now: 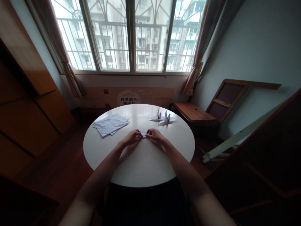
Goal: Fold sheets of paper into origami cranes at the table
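Between my two hands, at the middle of the round white table (141, 163), is a small folded piece of pale paper (143, 134). My left hand (134, 137) pinches its left side with bent fingers. On the right side, my right hand (153, 134) pinches it the same way. The fingers cover much of the paper, so its exact folds are hidden. Beyond my right hand stand two folded paper cranes, a left one (159, 115) and a right one (167, 117). A few creased paper sheets (111, 124) lie stacked past my left hand.
A barred window (131, 40) fills the far wall, with a printed cardboard panel (155, 95) below it. To the right are a low wooden bench (194, 112) and a wooden frame (229, 97) against the wall. Wooden cabinets (30, 116) stand at the left.
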A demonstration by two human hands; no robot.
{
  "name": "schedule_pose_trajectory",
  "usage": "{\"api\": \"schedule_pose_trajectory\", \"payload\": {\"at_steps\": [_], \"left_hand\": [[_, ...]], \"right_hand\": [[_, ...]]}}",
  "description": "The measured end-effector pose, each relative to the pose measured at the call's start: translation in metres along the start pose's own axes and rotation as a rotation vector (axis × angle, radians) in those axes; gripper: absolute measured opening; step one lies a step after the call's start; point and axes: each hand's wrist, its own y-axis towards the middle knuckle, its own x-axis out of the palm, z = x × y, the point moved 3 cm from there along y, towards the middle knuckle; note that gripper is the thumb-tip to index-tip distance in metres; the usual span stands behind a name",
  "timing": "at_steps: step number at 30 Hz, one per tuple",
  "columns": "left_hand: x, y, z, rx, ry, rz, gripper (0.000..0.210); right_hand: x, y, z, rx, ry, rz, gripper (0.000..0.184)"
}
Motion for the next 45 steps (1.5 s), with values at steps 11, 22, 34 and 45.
{"api": "schedule_pose_trajectory", "payload": {"at_steps": [11,22,34,45], "left_hand": [[-0.0003,0.0003,0.0006,-0.01,-0.003,0.003,0.015],[0.0001,0.0001,0.0001,0.01,-0.005,0.001,0.016],[0.0006,0.0001,-0.0014,0.003,-0.012,0.0,0.017],[-0.0011,-0.0007,0.0024,-0.005,-0.013,-0.003,0.016]], "right_hand": [[0.0019,0.0017,0.0032,-0.006,0.008,0.001,0.022],[0.0023,0.0024,0.0035,-0.014,-0.013,0.006,0.02],[0.0006,0.0013,0.001,-0.011,-0.016,-0.005,0.021],[-0.001,-0.0004,-0.0009,-0.009,0.0,-0.01,0.021]]}}
